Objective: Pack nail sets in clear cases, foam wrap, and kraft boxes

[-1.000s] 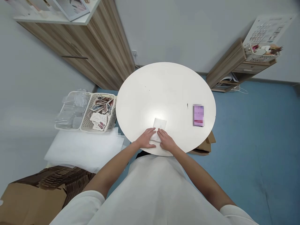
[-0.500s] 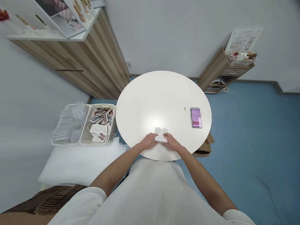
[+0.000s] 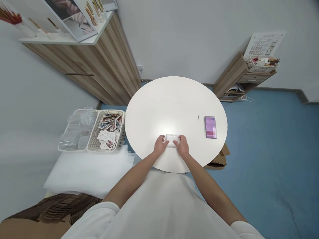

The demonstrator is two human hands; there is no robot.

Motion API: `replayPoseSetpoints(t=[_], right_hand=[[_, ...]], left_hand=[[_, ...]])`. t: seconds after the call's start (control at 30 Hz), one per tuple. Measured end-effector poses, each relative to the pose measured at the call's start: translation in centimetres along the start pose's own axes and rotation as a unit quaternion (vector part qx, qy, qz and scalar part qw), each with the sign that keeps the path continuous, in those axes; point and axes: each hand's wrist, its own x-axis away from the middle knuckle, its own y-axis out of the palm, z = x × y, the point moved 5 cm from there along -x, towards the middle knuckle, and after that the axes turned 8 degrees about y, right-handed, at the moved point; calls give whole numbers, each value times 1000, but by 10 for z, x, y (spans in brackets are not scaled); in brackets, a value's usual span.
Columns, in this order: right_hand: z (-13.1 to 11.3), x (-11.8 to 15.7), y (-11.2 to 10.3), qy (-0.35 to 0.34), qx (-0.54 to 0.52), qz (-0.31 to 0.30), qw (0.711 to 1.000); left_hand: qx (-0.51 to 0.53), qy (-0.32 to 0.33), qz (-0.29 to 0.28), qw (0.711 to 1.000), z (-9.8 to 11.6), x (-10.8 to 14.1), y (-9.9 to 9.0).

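Note:
A small white wrapped packet (image 3: 172, 140), soft and rectangular, lies on the white round table (image 3: 159, 93) close to its front edge. What is inside the wrapping is hidden. My left hand (image 3: 160, 144) has its fingers and thumb closed around the packet's left end. At the opposite end, my right hand (image 3: 182, 145) grips it the same way. Farther right on the table lies a purple rectangular thing (image 3: 210, 127), too pixelated to name.
Left of the table are a white basket of printed cards (image 3: 109, 131) and one of clear plastic packaging (image 3: 79, 131). White sheets (image 3: 89, 169) lie below them. Cardboard (image 3: 219, 157) shows under the table's right edge. A wooden cabinet (image 3: 114, 63) stands behind left.
The white packet has gone from a folded strip with loose ends sticking out to a flat, compact rectangle. My hands have shifted to its two ends. The view has moved slightly.

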Motion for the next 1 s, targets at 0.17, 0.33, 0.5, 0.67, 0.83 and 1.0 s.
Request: replayPoseSetpoints(t=[0.17, 0.33, 0.5, 0.67, 0.83, 1.0], right_hand=[[5, 18, 10, -63, 9, -44, 997], [20, 35, 14, -37, -38, -58, 997], [14, 35, 13, -10, -70, -97, 993], [-6, 35, 15, -17, -29, -110, 993], [-41, 30, 45, -15, -41, -153, 987], [-88, 14, 92, -21, -83, -191, 978]], left_hand=[[-6, 34, 0, 999, 1, 7, 1], [35, -5, 45, 998, -4, 17, 5], [147, -79, 47, 985, -13, 18, 12], [191, -74, 80, 976, -19, 18, -1], [194, -67, 104, 973, -42, 16, -34], [209, -77, 140, 965, -79, 10, -77]])
